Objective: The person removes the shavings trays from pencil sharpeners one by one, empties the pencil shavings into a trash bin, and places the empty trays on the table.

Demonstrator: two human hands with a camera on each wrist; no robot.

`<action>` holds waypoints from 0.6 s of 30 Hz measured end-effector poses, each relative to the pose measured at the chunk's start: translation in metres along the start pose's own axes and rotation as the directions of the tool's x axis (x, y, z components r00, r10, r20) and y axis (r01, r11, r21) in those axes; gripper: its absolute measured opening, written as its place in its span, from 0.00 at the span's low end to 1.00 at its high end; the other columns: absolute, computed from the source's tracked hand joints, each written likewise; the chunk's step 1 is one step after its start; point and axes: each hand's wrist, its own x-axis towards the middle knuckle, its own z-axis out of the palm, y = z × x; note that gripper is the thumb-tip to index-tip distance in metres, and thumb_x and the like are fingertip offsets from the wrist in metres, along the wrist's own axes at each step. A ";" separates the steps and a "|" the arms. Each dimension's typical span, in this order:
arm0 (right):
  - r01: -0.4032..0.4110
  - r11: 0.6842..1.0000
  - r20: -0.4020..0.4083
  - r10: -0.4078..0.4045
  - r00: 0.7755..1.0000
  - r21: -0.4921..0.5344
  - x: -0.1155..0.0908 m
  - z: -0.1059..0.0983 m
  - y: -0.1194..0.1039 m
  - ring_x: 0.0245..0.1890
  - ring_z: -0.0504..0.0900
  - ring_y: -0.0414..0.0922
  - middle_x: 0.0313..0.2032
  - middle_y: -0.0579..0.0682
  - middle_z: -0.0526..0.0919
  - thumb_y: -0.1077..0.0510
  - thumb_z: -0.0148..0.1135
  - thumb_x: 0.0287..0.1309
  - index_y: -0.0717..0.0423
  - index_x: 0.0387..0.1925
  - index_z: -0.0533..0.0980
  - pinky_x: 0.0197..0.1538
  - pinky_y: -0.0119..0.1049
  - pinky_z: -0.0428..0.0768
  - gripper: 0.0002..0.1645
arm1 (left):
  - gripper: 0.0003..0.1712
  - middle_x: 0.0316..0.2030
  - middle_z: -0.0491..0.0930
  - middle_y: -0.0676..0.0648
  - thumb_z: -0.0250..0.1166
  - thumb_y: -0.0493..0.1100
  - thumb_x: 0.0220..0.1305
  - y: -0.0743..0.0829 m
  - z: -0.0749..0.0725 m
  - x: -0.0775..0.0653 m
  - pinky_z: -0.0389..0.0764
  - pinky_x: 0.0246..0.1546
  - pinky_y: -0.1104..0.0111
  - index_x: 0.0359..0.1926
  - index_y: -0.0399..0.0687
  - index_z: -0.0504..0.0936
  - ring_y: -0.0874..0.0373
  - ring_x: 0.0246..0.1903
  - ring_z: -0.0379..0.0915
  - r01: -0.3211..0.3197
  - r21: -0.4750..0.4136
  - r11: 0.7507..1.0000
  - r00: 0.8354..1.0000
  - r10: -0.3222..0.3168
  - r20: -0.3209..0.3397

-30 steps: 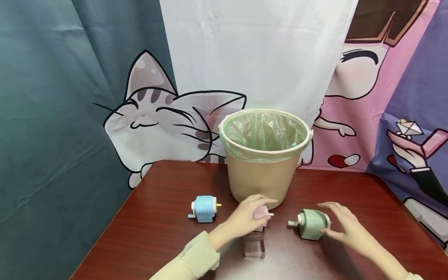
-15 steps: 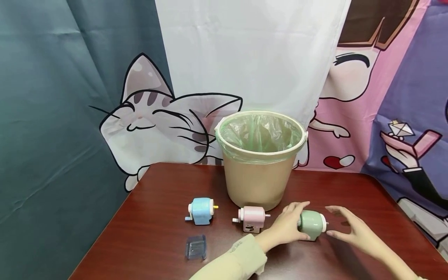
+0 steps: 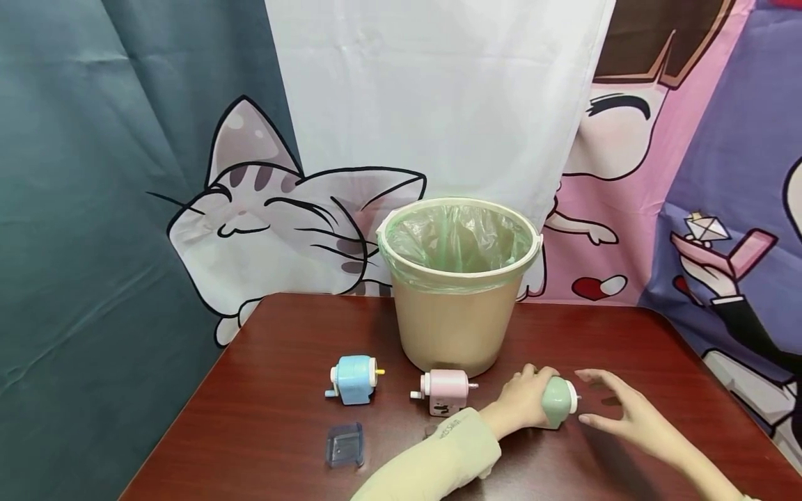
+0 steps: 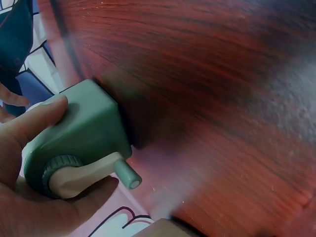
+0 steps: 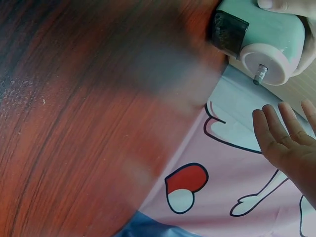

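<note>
So, centre of the action: one green sharpener, standing at the right end of a row of three, and the left hand has it! That grip is curled snugly round the body from the crank end, digits on opposite sides. One crank shows in the left wrist view, beige arm, green knob. Over to the right wrist view: one dark drawer in its side, one white collar with a single pin poking out. Whether its base is touching the surface, I cannot tell.

Just beside the collar end comes the right hand, thumb and fingers spread well apart, that grip holding nothing at all.

Moving out along the row, two more: one pink sharpener in the middle, one blue sharpener at the left, both upright, well apart. Nearer the person, one bluish see-through tray, and a sliver of another small item half hidden by the left sleeve.

Behind the row, one beige bucket, one green liner folded over its rim, and beyond it the printed cloth, cat face on the left.
</note>
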 end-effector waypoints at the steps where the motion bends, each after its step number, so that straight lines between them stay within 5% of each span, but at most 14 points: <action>1: 0.006 1.000 0.000 -0.006 1.000 -0.005 0.000 0.000 -0.001 0.48 0.67 0.17 0.51 0.23 0.69 0.65 0.78 0.32 0.60 0.53 0.72 0.41 0.14 0.69 0.40 | 0.44 0.41 0.73 0.57 0.80 0.53 0.33 0.000 0.000 0.000 0.67 0.27 0.78 0.56 0.66 0.71 0.66 0.32 0.72 0.005 -0.009 1.000 1.000 -0.005 -0.003; 12: 0.053 0.998 -0.028 -0.054 0.998 -0.030 0.006 -0.001 -0.009 0.50 0.65 0.19 0.54 0.37 0.71 0.68 0.78 0.27 0.64 0.56 0.69 0.42 0.15 0.69 0.47 | 0.47 0.40 0.75 0.58 0.82 0.47 0.30 -0.001 -0.002 -0.001 0.69 0.30 0.78 0.56 0.67 0.71 0.65 0.33 0.74 0.046 -0.119 0.992 0.999 -0.047 -0.008; 18: 0.000 0.999 -0.058 -0.002 0.998 -0.034 0.010 -0.005 -0.015 0.52 0.63 0.19 0.54 0.27 0.67 0.67 0.78 0.28 0.64 0.57 0.69 0.44 0.13 0.67 0.47 | 0.47 0.41 0.77 0.57 0.82 0.48 0.30 0.002 -0.011 -0.005 0.70 0.32 0.77 0.53 0.66 0.65 0.63 0.35 0.76 0.057 -0.164 0.985 0.998 -0.063 -0.031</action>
